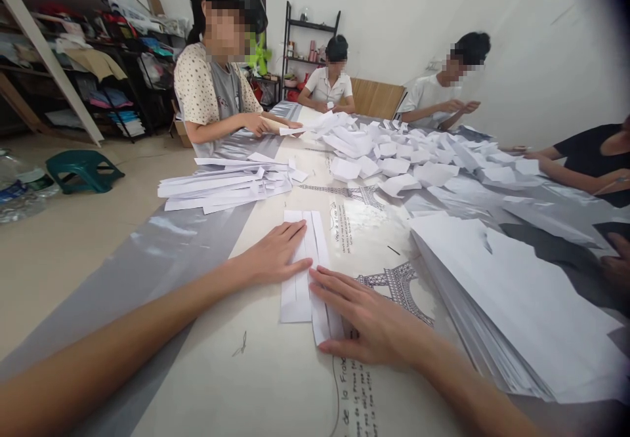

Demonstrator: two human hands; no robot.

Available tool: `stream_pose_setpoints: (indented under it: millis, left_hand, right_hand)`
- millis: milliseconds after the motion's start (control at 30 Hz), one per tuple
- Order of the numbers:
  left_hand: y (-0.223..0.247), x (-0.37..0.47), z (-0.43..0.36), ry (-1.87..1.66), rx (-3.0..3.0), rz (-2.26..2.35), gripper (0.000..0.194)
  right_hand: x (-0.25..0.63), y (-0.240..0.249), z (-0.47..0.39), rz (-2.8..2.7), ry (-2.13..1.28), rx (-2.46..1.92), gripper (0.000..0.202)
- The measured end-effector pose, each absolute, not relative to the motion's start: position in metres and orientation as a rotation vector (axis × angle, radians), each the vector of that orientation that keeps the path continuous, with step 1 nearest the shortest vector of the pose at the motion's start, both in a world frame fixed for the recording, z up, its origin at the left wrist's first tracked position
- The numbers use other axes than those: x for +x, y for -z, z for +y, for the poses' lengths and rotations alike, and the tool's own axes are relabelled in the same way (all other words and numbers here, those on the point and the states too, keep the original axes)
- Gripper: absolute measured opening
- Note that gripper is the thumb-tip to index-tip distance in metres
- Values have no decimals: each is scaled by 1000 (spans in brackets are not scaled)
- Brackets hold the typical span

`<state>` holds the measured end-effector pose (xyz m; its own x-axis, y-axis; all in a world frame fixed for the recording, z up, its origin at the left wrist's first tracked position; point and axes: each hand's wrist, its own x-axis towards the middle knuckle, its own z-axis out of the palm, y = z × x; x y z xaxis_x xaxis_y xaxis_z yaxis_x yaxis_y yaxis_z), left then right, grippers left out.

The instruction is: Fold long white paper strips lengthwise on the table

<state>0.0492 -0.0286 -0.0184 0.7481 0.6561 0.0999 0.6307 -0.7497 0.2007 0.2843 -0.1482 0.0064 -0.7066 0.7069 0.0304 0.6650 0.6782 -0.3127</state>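
Palms down: left hand (270, 251) with fingers stretched forward, thumb apart; right hand (367, 319) angled inward, fingers and thumb parted. Beneath both hands, folded white paper (296, 298); lies flat, points lengthwise away from the body. Shows smooth panels, straight creases. Beyond left hand, long paper strips (226, 186); right of right hand, stacked sheets (516, 292); underneath, glossy printed table cover (211, 365).

1. Right hand (369, 315) covers part of the folded paper (322, 325) (edge under fingers (339, 286) not visible).
2. Person in black (593, 158): cut by right edge.
3. Bottles (18, 191): cut at left.
4. Counter (221, 384) lettering (357, 394): runs off bottom.
5. Back shelf (312, 26) items (312, 50): too small to identify.
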Motion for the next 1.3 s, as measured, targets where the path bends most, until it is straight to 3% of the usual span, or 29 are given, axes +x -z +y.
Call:
stream_pose_setpoints:
  millis: [167, 367, 533, 900, 1300]
  left_hand:
    - [20, 48, -29, -270, 2790, 1027, 75]
    - [18, 48, -28, -254, 2775, 1018, 75]
    - [18, 48, -27, -236, 2777, 1019, 75]
    - [21, 46, -25, -286, 2778, 993, 74]
    - [15, 47, -28, -284, 2769, 996, 74]
  right_hand:
    - [283, -9, -159, -2789, -255, -1083, 63]
    - [271, -5, -176, -2770, 116, -898, 28]
    - [266, -5, -179, -2793, 280, -765, 26]
    - [260, -4, -176, -2690, 43, -944, 20]
    - [264, 1, -151, -2203, -821, -1222, 14]
